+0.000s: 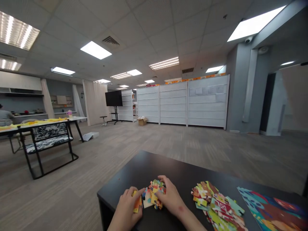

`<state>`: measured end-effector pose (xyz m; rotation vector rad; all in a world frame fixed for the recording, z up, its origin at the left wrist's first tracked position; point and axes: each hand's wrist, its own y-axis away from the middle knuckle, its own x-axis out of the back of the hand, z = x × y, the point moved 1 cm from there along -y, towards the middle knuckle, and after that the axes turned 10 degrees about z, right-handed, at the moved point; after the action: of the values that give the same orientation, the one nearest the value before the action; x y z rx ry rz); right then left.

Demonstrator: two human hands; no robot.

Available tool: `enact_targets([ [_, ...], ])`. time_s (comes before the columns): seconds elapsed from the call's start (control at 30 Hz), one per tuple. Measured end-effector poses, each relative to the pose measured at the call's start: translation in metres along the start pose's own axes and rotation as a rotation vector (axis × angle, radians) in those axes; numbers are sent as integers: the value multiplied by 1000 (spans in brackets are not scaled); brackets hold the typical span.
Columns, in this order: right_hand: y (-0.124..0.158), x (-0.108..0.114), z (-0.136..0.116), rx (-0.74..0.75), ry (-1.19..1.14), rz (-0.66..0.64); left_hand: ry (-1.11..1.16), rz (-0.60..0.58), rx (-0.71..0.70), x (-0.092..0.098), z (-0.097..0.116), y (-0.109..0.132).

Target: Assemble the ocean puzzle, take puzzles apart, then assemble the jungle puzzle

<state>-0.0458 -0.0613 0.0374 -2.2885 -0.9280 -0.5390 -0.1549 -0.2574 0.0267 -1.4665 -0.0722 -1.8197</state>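
Black bench [154, 163] under everything: left hand [126, 205] pinching an orange-and-yellow jigsaw piece [137, 203] by its edge; just beside it, a small cluster of jigsaw pieces [154, 194] beneath the right hand [172, 195], spread and pressing down. Farther right, a loose heap of pieces [216, 205], probably light, stiff card, best lifted by the edges, then a colourful printed sheet [271, 208].

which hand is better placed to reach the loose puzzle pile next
Probably the right hand: it rests on the joined puzzle pieces, nearest the loose pile; the left hand sits farther off, holding a piece.
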Motion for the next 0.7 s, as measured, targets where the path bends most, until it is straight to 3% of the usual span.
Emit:
enact_targets([
  [0.13,4,-5,-6,29,-8,-1,138,80,-53,-6,-3,-1],
  [0.37,7,-14,-1,-67,76,-68,242,81,-125,-19,4,-10],
  [0.7,9,-10,-20,25,-218,-101,318,75,-192,-24,5,-10],
])
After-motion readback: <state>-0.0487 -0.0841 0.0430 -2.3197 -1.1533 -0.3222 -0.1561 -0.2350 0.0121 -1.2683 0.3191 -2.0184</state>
